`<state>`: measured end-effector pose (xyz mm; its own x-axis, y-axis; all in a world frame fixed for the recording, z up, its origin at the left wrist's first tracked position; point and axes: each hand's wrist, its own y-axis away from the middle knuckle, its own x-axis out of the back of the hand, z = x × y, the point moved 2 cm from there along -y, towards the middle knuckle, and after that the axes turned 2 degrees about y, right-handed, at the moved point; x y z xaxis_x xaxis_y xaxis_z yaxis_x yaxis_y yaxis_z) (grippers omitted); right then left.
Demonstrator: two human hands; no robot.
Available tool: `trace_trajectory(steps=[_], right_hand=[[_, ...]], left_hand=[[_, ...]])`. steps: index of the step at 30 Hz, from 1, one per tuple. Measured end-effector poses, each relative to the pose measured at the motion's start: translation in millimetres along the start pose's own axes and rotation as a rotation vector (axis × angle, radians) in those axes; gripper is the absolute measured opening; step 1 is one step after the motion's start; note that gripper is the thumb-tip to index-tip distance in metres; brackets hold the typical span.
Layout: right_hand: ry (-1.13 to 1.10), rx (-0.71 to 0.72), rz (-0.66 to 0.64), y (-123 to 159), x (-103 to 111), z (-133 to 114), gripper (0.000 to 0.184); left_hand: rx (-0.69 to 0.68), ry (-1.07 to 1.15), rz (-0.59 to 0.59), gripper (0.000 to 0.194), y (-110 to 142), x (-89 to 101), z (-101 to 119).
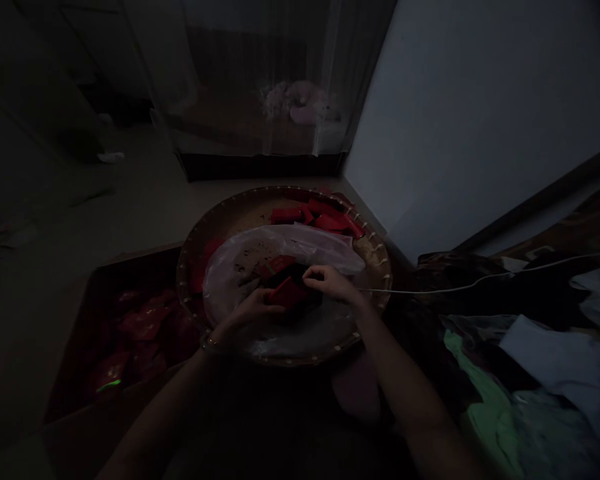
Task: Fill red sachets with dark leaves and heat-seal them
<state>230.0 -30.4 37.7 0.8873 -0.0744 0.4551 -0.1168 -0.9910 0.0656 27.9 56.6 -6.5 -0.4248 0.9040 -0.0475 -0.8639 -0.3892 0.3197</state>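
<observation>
The scene is dim. My left hand [254, 309] grips a small red packet [287, 295] over a round woven tray [186, 257]. Beside the packet's right side, my right hand [334, 283] has its fingers pinched together; what they hold, if anything, is hidden. Beneath both hands, a sheet of clear plastic [325, 243] spreads across the tray, with dark loose bits [253, 253] scattered on it. Another red packet [279, 265] lies just beyond the one in my left hand. Several more red packets [325, 217] are heaped along the tray's far right side.
A box [87, 293] of red packets stands at the left, partly under the tray. At the right lie piled clothes [555, 353], and a thin white cord [440, 291] runs from there to the tray. A pale panel [470, 107] rises behind; sheer netting [260, 80] hangs ahead.
</observation>
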Motion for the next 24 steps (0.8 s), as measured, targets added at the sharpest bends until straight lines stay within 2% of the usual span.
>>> trace_trajectory(steps=[5,13,16,19,24], right_hand=[[0.01,0.029,-0.008,2,-4,-9,0.024],[0.155,0.185,0.094,11,0,-37,0.014],[0.159,0.154,0.166,15,1,-44,0.015],[0.113,0.094,0.182,16,-1,-46,0.015],[-0.017,0.045,0.217,13,0,-35,0.021]], left_hand=[[-0.014,-0.003,-0.004,0.051,1,-0.3,1],[-0.066,-0.057,0.021,0.048,-3,2.5,-1],[-0.056,-0.012,0.025,0.05,-3,3.1,-4],[-0.037,0.024,0.001,0.05,-2,3.2,-5],[-0.041,0.032,-0.02,0.05,1,1.2,-1]])
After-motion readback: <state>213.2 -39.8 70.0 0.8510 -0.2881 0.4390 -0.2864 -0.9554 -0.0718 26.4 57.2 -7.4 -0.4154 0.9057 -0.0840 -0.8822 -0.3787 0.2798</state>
